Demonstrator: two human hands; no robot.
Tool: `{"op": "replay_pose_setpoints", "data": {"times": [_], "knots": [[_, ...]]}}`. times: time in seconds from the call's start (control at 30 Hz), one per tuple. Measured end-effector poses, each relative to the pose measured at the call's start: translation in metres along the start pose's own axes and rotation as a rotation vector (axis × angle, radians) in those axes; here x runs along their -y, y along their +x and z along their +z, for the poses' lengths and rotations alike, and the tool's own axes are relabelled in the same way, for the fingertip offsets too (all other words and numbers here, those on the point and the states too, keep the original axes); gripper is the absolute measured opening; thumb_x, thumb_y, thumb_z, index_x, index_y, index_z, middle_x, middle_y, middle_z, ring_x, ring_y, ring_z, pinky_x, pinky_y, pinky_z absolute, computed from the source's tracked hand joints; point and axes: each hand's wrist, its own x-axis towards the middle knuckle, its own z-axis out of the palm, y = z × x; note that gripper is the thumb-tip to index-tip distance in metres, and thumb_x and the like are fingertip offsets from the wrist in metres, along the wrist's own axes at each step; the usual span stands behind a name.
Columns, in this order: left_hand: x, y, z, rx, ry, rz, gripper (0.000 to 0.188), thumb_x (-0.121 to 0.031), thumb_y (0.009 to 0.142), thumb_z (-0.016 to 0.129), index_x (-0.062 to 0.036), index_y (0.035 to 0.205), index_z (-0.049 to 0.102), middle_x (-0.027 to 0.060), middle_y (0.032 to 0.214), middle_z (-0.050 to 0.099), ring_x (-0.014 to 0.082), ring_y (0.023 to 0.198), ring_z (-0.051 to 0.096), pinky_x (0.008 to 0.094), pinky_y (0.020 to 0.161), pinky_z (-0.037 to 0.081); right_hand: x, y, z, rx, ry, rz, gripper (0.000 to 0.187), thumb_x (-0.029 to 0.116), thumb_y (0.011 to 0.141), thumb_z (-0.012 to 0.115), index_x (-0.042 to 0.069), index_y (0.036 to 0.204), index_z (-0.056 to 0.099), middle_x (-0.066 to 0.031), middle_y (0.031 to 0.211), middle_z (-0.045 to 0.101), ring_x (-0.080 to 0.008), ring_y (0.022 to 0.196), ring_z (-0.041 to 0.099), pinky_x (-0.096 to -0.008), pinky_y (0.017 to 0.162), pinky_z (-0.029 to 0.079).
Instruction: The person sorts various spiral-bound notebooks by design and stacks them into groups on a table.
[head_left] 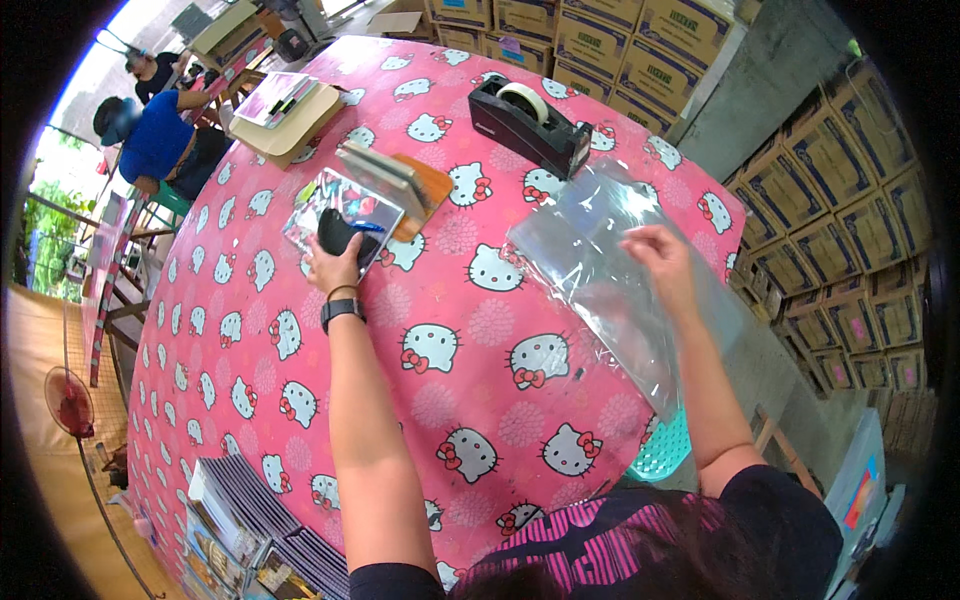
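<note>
My left hand point(338, 265) reaches forward, with its fingers and thumb around a black rounded object point(335, 228); its kind is unclear. This lies at a shiny clear-wrapped packet point(372, 205) with a colourful surface and a blue item on it. Right behind the packet is a stack of thick book-like blocks point(385, 175) beside an orange-brown board point(432, 182). My right hand point(660, 252) is over a pile of clear plastic sleeves point(610, 300), fingertips pinched together. Whether a sleeve is caught between them cannot be made out.
A pink patterned cloth covers the table point(490, 325). Beyond the sleeves stands a black tape dispenser point(530, 125). A cardboard folder with papers point(285, 120) lies far left, stacked booklets point(250, 510) near left. Cartons point(840, 230) line the right; two people point(160, 140) are at back left.
</note>
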Motion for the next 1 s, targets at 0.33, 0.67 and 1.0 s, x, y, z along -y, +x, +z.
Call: {"op": "replay_pose_setpoints", "data": {"times": [0.33,0.67,1.0], "knots": [[-0.065,-0.032,0.049,-0.011,0.009,-0.042,0.093,-0.056,0.057,0.072,-0.0106,0.132,0.041,0.0203,0.139,0.031,0.0451,0.123,0.031,0.0529,0.099,0.030,-0.013,0.113,0.190,-0.021,-0.214,-0.442,0.053,0.018,0.071,0.069,0.004,0.119,0.050,-0.0144,0.107,0.060,-0.0262,0.097,0.059,-0.0347,0.084,0.046],[0.054,-0.003,-0.011,-0.160,0.159,-0.071,0.072,-0.054,0.072,0.060,-0.0087,0.126,0.046,0.0193,0.111,0.053,0.0387,0.104,0.050,0.0507,0.086,0.038,0.001,0.094,0.319,0.322,-0.058,-0.410,0.044,0.017,0.066,0.068,0.005,0.107,0.057,-0.0143,0.091,0.065,-0.0256,0.086,0.063,-0.0349,0.078,0.049],[0.142,-0.016,-0.069,-0.278,-0.651,-0.139,0.067,-0.035,0.081,0.062,0.0071,0.127,0.039,0.0220,0.129,0.043,0.0312,0.121,0.040,0.0394,0.101,0.029,0.054,0.084,0.250,0.457,0.008,-0.563,0.048,0.017,0.070,0.067,0.007,0.115,0.055,-0.0141,0.115,0.056,-0.0274,0.111,0.052,-0.0388,0.093,0.040]]}}
